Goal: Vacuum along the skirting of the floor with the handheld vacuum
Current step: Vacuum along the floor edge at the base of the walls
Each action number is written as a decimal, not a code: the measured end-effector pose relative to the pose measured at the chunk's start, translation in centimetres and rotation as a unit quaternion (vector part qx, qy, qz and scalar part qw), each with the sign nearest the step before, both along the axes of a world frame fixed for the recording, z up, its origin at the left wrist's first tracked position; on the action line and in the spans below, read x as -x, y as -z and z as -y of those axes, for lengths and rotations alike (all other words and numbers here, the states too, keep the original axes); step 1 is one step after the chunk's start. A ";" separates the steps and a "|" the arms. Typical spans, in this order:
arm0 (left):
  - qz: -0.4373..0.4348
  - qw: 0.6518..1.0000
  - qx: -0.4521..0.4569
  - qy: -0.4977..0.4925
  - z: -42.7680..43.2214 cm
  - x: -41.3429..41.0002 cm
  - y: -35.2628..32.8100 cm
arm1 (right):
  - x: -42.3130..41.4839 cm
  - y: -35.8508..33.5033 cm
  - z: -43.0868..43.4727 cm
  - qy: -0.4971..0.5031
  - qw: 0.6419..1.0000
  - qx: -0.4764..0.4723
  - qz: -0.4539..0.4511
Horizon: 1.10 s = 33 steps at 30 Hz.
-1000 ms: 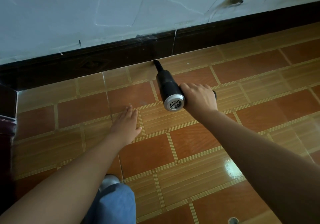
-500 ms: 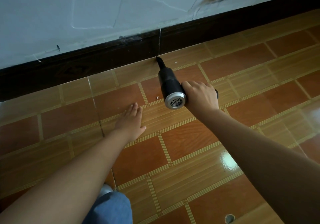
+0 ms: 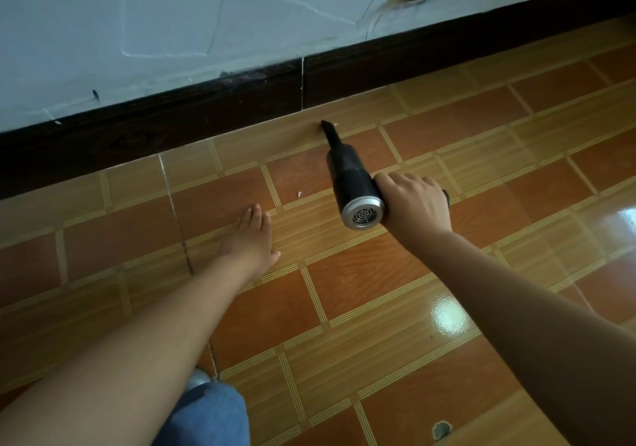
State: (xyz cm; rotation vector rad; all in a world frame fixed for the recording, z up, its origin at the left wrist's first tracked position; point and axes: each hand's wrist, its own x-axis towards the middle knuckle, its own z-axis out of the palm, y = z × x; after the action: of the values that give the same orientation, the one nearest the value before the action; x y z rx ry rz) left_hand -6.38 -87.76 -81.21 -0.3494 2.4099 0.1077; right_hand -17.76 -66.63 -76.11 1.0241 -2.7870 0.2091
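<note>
Tiled floor (image 3: 344, 290) carries our left hand (image 3: 249, 239) spread flat, while our right hand (image 3: 414, 204) wraps the handheld vacuum (image 3: 351, 180), its long axis pointing away from us, nozzle just short of the skirting (image 3: 206, 111).

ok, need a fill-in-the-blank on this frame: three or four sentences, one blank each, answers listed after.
1. The handheld vacuum is held in the person's ____ hand.
2. The left hand lies flat and open on the tiled ____.
3. The nozzle tip points toward the dark ____ at the foot of the wall.
4. A small ____ scrap lies on a tile between the left hand and the vacuum.

Missing words: right; floor; skirting; white
</note>
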 end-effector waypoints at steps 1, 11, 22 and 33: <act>0.000 1.000 0.002 -0.002 0.0 0.0 0.0 | 0.0 0.0 -0.2 0.000 1.000 0.002 -0.001; -0.023 1.000 0.003 -0.013 -0.4 -0.4 0.1 | 0.1 0.6 -3.1 0.025 1.000 0.016 -0.002; -0.019 1.000 0.000 -0.004 -0.9 0.9 -0.2 | -0.1 0.9 -2.3 0.000 1.000 0.020 -0.005; -0.007 1.000 0.012 0.011 -1.1 1.2 -0.5 | 0.7 1.4 -2.1 0.009 1.000 0.008 0.009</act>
State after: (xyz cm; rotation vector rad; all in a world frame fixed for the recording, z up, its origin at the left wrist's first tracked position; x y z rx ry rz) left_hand -7.54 -86.64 -80.68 -0.3332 2.4308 0.0709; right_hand -18.47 -64.57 -77.50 0.9986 -2.8044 0.2400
